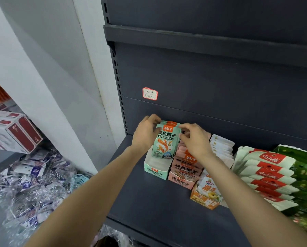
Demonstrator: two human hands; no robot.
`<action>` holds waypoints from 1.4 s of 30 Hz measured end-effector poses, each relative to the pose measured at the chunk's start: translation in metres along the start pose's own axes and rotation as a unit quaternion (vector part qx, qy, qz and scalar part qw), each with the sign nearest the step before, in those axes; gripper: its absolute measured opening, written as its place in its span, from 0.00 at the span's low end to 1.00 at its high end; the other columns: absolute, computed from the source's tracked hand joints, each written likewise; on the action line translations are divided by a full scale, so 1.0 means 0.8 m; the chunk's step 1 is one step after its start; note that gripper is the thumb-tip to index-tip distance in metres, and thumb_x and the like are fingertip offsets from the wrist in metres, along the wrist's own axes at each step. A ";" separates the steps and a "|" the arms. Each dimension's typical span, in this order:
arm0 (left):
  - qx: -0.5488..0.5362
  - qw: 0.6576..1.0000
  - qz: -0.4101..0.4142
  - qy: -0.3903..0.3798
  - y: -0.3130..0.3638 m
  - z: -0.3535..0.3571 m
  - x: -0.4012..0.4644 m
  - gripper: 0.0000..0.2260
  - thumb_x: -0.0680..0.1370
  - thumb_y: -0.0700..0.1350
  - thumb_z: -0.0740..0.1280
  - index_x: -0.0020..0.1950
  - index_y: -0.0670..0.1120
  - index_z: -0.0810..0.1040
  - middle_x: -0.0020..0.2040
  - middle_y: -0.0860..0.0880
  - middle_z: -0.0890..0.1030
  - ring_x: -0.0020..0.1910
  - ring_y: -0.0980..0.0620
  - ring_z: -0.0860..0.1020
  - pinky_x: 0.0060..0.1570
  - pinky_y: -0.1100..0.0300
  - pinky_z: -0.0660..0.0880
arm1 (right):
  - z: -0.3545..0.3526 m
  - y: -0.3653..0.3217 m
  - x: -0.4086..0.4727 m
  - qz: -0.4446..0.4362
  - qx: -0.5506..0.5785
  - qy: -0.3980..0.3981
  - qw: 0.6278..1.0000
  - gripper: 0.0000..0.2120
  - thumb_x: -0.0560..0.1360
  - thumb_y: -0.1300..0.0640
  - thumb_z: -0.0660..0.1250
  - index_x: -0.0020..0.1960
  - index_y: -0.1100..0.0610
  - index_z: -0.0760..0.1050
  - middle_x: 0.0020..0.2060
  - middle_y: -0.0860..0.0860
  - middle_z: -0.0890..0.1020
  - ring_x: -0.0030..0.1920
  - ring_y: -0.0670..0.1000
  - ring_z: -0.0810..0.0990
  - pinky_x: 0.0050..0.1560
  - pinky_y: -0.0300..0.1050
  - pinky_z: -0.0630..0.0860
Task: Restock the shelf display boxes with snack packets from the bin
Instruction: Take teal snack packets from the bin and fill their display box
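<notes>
A stack of mint-green snack packets [165, 141] stands upright in the mint-green display box [155, 171] at the left of the dark shelf [149, 198]. My left hand [146, 132] grips the stack's left side and top corner. My right hand [193, 139] pinches the packets' upper right edge, reaching over the pink display box [181, 180], which holds several pink packets. The bin is hidden from this view.
Right of the pink box stand white packets [222, 148], an orange box [205, 195], rows of red-and-white packets [268, 175] and green packets [302, 182]. A handwritten label [150, 93] sticks on the back panel. Bagged goods [33, 184] and cartons [13, 134] lie at left.
</notes>
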State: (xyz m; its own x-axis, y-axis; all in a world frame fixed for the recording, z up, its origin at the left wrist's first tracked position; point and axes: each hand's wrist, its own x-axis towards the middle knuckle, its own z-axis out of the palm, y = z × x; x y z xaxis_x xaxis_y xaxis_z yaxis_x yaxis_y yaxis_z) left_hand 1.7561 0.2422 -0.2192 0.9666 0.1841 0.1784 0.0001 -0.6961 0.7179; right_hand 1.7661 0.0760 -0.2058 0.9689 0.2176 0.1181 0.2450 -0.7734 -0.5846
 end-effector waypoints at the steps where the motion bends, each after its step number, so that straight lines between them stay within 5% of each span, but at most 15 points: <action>1: 0.006 1.000 0.010 0.007 0.003 -0.006 -0.008 0.09 0.78 0.42 0.65 0.58 0.47 0.74 0.57 0.49 0.76 0.53 0.54 0.77 0.51 0.58 0.77 | -0.001 -0.006 -0.007 -0.004 0.000 0.005 1.000 0.14 0.77 0.58 0.64 0.62 0.53 0.75 0.58 0.52 0.76 0.54 0.51 0.78 0.54 0.49 0.76; 10: 0.079 0.996 0.050 -0.002 -0.017 -0.081 -0.153 0.09 0.80 0.47 0.60 0.58 0.48 0.75 0.51 0.51 0.80 0.47 0.52 0.78 0.46 0.52 0.77 | 0.027 -0.089 -0.126 -0.033 0.074 -0.015 0.997 0.13 0.76 0.64 0.64 0.59 0.56 0.77 0.56 0.50 0.78 0.49 0.47 0.77 0.50 0.33 0.71; 18: 0.060 0.997 -0.020 -0.039 -0.141 -0.149 -0.346 0.07 0.78 0.45 0.63 0.54 0.45 0.77 0.48 0.46 0.82 0.46 0.46 0.79 0.45 0.51 0.76 | 0.154 -0.144 -0.308 -0.011 0.054 -0.106 0.993 0.13 0.75 0.65 0.63 0.58 0.56 0.78 0.53 0.53 0.79 0.51 0.52 0.80 0.56 0.47 0.75; 24: 0.031 0.989 -0.096 -0.107 -0.242 -0.174 -0.484 0.08 0.78 0.40 0.62 0.56 0.43 0.78 0.52 0.45 0.79 0.51 0.48 0.78 0.51 0.59 0.73 | 0.253 -0.163 -0.433 0.060 0.057 -0.166 0.983 0.15 0.75 0.64 0.63 0.61 0.57 0.76 0.54 0.53 0.79 0.49 0.50 0.77 0.53 0.42 0.72; 28: 0.014 0.982 -0.137 -0.128 -0.285 -0.175 -0.541 0.12 0.78 0.36 0.61 0.59 0.42 0.77 0.57 0.43 0.78 0.54 0.45 0.77 0.52 0.64 0.68 | 0.303 -0.160 -0.482 0.097 0.035 -0.233 0.967 0.16 0.77 0.62 0.62 0.65 0.56 0.72 0.58 0.55 0.76 0.56 0.53 0.76 0.56 0.43 0.71; 31: 0.026 0.973 -0.147 -0.175 -0.302 -0.164 -0.566 0.17 0.79 0.38 0.61 0.68 0.43 0.71 0.65 0.43 0.73 0.60 0.44 0.74 0.60 0.60 0.67 | 0.332 -0.155 -0.501 0.105 0.019 -0.263 0.959 0.22 0.78 0.58 0.62 0.71 0.55 0.65 0.65 0.56 0.71 0.65 0.55 0.70 0.63 0.45 0.67; 36: 0.040 0.957 -0.170 -0.231 -0.324 -0.138 -0.588 0.28 0.76 0.43 0.67 0.74 0.45 0.62 0.74 0.44 0.62 0.71 0.46 0.63 0.69 0.58 0.58 | 0.366 -0.143 -0.517 0.063 -0.075 -0.384 0.918 0.32 0.79 0.47 0.59 0.77 0.48 0.48 0.77 0.50 0.48 0.76 0.51 0.48 0.74 0.51 0.55; 42: 0.061 0.946 -0.193 -0.253 -0.336 -0.125 -0.606 0.36 0.71 0.44 0.73 0.75 0.48 0.59 0.76 0.48 0.56 0.75 0.46 0.55 0.73 0.51 0.56 | 0.357 -0.109 -0.539 0.100 -0.177 -0.349 0.915 0.29 0.80 0.43 0.54 0.77 0.49 0.50 0.77 0.48 0.48 0.76 0.50 0.50 0.71 0.53 0.58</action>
State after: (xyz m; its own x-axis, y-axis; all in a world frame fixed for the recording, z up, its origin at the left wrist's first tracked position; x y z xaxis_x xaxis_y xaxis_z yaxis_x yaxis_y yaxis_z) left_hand 1.2615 0.4099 -0.4314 0.8874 0.1059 -0.4487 0.3776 -0.7254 0.5755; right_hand 1.3168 0.2196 -0.4352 0.7662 0.2826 -0.5771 0.1812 -0.9567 -0.2279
